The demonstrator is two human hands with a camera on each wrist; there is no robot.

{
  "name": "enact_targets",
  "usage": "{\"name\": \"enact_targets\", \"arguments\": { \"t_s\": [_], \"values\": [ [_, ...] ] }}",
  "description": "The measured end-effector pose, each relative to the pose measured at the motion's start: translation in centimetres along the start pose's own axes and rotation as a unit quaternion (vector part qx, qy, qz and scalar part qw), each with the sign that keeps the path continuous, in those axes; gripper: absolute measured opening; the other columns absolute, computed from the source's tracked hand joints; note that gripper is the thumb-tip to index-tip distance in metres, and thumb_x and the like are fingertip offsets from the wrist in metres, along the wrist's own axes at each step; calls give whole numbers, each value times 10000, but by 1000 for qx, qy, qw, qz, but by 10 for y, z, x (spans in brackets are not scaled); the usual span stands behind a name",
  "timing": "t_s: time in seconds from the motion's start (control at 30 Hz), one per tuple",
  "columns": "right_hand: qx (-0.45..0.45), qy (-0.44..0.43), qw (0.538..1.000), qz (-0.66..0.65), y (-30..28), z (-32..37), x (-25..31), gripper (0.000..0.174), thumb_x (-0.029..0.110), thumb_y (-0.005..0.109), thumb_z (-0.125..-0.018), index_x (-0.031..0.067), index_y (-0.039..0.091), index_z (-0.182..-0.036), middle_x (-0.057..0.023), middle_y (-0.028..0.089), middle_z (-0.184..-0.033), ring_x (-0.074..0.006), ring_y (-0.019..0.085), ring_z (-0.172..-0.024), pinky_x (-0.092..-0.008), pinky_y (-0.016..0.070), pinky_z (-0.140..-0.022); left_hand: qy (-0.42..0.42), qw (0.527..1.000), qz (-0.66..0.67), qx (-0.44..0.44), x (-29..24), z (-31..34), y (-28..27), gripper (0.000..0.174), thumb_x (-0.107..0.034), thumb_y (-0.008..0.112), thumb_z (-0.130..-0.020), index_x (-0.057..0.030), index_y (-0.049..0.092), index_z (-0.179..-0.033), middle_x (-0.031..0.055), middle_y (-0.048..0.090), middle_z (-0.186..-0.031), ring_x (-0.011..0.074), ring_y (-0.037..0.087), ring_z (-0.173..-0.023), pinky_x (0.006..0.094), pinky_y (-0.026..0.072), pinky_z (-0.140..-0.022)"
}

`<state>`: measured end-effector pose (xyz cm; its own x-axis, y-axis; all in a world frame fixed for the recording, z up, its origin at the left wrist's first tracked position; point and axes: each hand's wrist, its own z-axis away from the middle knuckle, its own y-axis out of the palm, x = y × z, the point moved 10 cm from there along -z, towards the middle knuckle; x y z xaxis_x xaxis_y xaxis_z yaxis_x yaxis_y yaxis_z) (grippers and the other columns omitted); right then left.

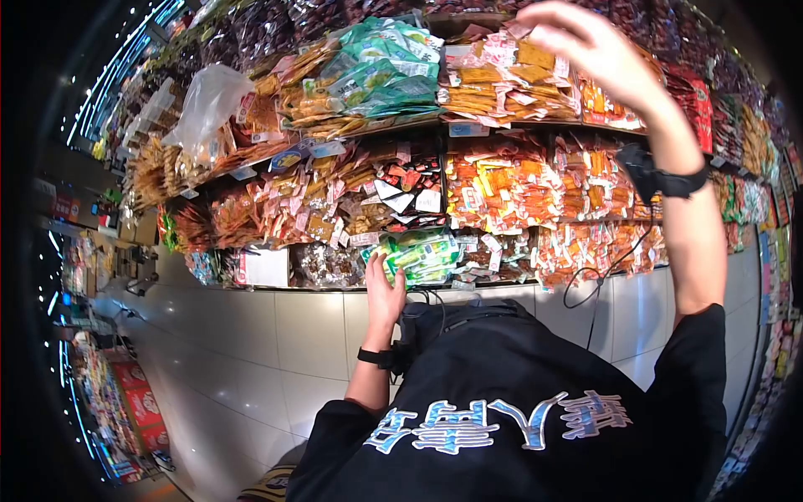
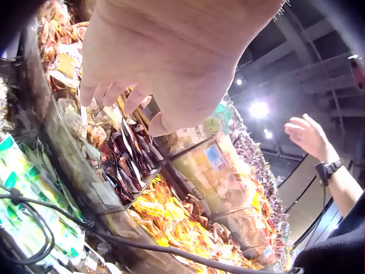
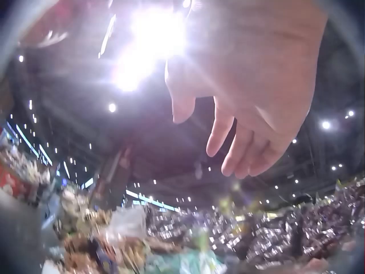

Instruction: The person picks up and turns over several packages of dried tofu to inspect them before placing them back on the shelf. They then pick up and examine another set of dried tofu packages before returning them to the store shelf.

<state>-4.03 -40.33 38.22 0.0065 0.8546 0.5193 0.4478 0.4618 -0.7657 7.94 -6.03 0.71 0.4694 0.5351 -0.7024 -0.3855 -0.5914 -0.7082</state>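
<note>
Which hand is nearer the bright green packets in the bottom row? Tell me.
Left. In the head view, the left hand is at the left edge of the bright green packets; the right hand is raised farther off, up and to the right.

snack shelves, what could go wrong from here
The black cable crosses in front of the green packets in the left wrist view, so it might snag and drag some out. The teal packets are piled in a loose heap and could slide if disturbed.
</note>
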Motion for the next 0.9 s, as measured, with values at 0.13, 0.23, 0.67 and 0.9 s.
{"name": "enact_targets", "arguments": {
  "t_s": [0.13,0.23,0.67,0.9],
  "values": [
    [62,-7,986,154,99,-21,-80,684,507,686,-812,81,517,-1319,-209,561,-1278,-349,543,-1189,-404,429,-1006,-22,1000,20,0,10,4,-11,481,-153,599,-882,35,451,-1298,265,406,-1387,426,392,-1290,448,327,-1088],
    [90,8,957,277,150,-37,-101,833,541,697,-774,184,376,-1454,-194,327,-1506,-401,312,-1385,-497,289,-1118,-35,999,39,6,22,7,-29,450,-144,599,-880,34,464,-1271,250,451,-1348,414,424,-1262,434,348,-1071],
    [189,75,918,339,205,-71,-131,628,454,589,-846,96,478,-1349,-206,490,-1347,-379,488,-1226,-433,423,-1022,-70,989,91,90,106,-37,-63,372,-180,587,-889,28,539,-1193,249,595,-1159,413,557,-1101,440,449,-940],
    [158,128,959,197,196,-63,-149,649,460,652,-858,105,481,-1374,-197,403,-1461,-348,373,-1361,-400,311,-1120,7,977,88,196,104,-82,-65,370,-207,576,-892,14,543,-1187,256,596,-1144,427,569,-1063,452,462,-909]
  ]
}}
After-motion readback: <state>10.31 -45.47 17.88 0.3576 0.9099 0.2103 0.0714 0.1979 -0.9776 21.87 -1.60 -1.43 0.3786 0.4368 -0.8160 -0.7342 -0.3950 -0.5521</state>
